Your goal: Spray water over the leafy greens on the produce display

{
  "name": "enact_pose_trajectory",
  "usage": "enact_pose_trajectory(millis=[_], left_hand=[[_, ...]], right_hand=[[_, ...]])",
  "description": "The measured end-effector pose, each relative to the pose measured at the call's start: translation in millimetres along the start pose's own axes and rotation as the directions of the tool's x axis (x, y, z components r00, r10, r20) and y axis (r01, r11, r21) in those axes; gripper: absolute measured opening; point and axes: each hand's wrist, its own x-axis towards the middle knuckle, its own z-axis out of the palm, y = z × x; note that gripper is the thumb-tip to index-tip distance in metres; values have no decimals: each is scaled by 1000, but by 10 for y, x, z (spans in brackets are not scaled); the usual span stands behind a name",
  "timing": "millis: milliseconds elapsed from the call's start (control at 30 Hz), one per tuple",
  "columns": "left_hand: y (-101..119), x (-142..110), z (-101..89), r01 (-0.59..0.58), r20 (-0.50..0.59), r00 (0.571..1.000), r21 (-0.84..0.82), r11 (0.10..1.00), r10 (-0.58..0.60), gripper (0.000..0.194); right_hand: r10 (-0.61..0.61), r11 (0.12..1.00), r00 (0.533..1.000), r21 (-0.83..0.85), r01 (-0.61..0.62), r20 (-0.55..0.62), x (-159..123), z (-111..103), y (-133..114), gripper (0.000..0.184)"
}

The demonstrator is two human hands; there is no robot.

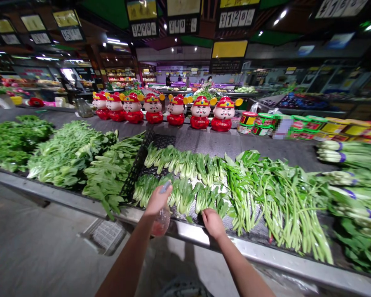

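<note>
My left hand (158,201) is wrapped round a spray bottle (161,223) with a grey nozzle and a clear body that looks reddish. It hovers over the front row of bok choy (183,197), near the left end. At the metal front edge, my right hand (213,222) has its fingers curled down beside the bases of the bok choy; what they hold, if anything, is hidden. Behind lies a second row of bok choy (190,165). Long-stemmed leafy greens (284,206) spread to the right of both hands.
A black crate wall (137,169) divides the bok choy from leafy greens (111,169) on the left. Along the back stand several red figurines (200,113) and stacked tins (262,123). Taped bundles of greens (352,194) lie far right. A metal rail (266,251) borders the shelf.
</note>
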Motion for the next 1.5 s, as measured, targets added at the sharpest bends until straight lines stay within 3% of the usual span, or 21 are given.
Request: enact_pose_trajectory(millis=[267, 467, 600, 867, 1033, 1133, 1300, 1500], left_hand=[[40, 379, -132, -32, -111, 993, 36, 999, 36, 42], [44, 524, -226, 89, -104, 992, 153, 984, -73, 40], [-41, 519, -265, 153, -129, 983, 164, 974, -133, 40], [-301, 534, -448, 24, -213, 977, 94, 995, -4, 41], [-293, 578, -602, 21, -268, 964, 93, 995, 4, 41], [-255, 579, -676, 78, -279, 959, 126, 989, -40, 42], [-286, 467, -716, 168, -284, 951, 154, 974, -119, 40], [-400, 297, -718, 102, -287, 955, 70, 992, -78, 40]], right_hand=[[3, 1000, 1000, -20, -3, -4, -19, 10, 11, 42], [8, 1000, 1000, -21, -8, 1, -24, -6, 2, 42], [0, 1000, 1000, -26, 0, -9, -22, 5, 14, 42], [-2, 1000, 1000, -15, 2, -15, -9, 33, 40, 42], [14, 1000, 1000, -16, -14, -16, -5, 29, 42, 42], [16, 1000, 1000, -17, -16, -13, -11, 30, 38, 42], [18, 1000, 1000, -19, -18, -19, -19, 31, 30, 41], [18, 1000, 1000, -20, -19, -15, -23, 37, 38, 40]])
